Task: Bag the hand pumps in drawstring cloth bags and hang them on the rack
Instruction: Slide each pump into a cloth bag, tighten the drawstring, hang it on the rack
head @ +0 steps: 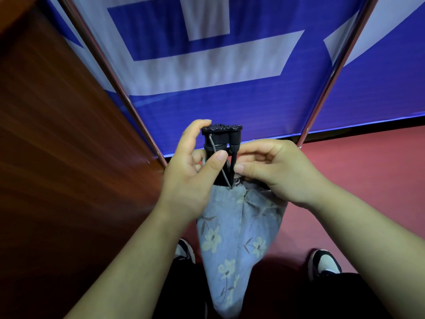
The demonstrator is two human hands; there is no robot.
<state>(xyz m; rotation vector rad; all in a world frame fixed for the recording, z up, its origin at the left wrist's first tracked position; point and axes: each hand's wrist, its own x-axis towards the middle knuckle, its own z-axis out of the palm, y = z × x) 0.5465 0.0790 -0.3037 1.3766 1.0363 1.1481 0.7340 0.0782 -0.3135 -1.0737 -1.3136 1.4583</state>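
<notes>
A black hand pump (222, 139) stands upright in a blue-grey flowered cloth bag (232, 238), its top handle and upper barrel sticking out of the bag's mouth. My left hand (193, 178) grips the pump's barrel and handle from the left, thumb across the front. From the right, my right hand (273, 166) pinches the bag's gathered rim beside the pump's thin hose. The lower part of the pump is hidden inside the bag.
Two chrome rack poles (110, 72) (331, 79) rise in front of a blue and white banner (207, 65). A dark wooden panel (57, 134) fills the left. Below are red floor (368, 162) and my two shoes (324, 263).
</notes>
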